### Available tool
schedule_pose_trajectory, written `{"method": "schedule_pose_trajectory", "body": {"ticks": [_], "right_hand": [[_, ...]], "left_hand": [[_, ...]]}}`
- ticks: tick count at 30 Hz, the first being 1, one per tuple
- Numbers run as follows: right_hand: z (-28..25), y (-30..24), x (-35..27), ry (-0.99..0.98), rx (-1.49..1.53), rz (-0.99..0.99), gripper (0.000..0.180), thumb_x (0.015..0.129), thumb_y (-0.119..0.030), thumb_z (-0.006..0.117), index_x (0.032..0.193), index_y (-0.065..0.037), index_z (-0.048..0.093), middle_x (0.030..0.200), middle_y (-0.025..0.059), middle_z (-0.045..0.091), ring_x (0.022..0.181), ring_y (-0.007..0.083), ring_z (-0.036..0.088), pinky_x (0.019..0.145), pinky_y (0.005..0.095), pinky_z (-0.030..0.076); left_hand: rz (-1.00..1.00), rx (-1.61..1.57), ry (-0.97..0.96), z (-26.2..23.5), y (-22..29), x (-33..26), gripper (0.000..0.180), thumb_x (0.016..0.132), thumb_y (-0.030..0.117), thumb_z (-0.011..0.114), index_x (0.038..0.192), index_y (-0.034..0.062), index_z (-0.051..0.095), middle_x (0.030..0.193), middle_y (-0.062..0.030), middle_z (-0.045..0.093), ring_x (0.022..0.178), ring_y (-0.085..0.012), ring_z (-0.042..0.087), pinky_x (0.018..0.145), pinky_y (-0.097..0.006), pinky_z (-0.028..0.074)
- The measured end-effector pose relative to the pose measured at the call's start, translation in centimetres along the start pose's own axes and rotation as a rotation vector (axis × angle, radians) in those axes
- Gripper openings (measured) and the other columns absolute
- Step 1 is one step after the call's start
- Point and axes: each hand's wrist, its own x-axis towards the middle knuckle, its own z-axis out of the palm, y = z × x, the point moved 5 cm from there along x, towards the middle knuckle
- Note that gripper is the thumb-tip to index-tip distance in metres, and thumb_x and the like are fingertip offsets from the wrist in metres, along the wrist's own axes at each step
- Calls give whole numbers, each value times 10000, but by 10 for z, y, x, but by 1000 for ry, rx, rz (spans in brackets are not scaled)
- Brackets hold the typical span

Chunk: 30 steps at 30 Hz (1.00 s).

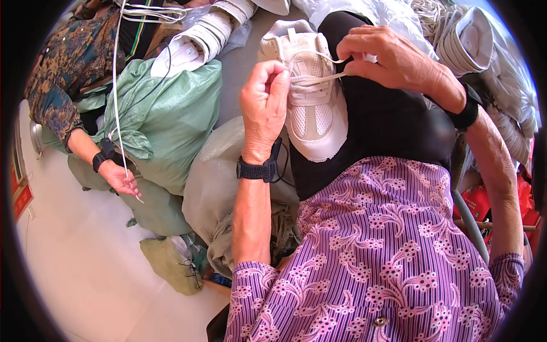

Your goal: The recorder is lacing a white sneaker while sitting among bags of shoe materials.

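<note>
A white sneaker (317,122) with mesh panels lies on my lap, toe toward me and heel opening away. White shoelace (312,78) crosses its upper in several rows. My left hand (265,98) is closed at the left edge of the lacing, thumb and forefinger pinching the lace there. On the other side, my right hand (383,59) pinches lace strands, which stretch from the eyelets to its fingertips. Both hands are just above the shoe, and dark bands circle both wrists.
At left, a co-worker's hand (118,178) holds a long white lace. Green sacks (165,125) and a grey sack (213,171) stand between us. Stacked white shoe uppers (191,48) lie at the back left, more (470,45) at the back right. Pale floor (85,262) shows at lower left.
</note>
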Motion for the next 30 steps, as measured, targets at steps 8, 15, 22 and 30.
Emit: {"method": "schedule_pose_trajectory", "body": {"ticks": [8,15,22,30], "right_hand": [[31,-1,-6,42,-299,-207,56,737,-144,673,726,-111,629,739,6,540,795,205,528,866,379,362],[44,4,-3,149,-421,-203,64,725,-176,622,700,-117,624,739,0,600,811,190,584,830,374,395],[48,11,-2,148,-349,-204,103,713,-151,658,794,-107,612,777,16,587,829,199,571,867,381,375],[42,7,0,110,-301,-217,349,673,-78,705,996,-110,578,862,33,610,908,215,584,895,395,362]], "left_hand": [[-74,299,-340,41,28,23,194,894,131,601,1004,4,698,718,41,602,635,-23,481,571,-209,417],[-227,443,-551,54,19,37,210,846,125,571,967,16,704,693,12,608,610,-60,519,567,-237,433],[-192,636,-649,57,16,38,219,804,129,590,960,23,701,772,-54,676,730,-104,593,709,-284,484],[-116,564,-560,54,19,34,177,770,130,580,866,34,694,801,-178,670,761,-290,664,712,-373,506]]}}
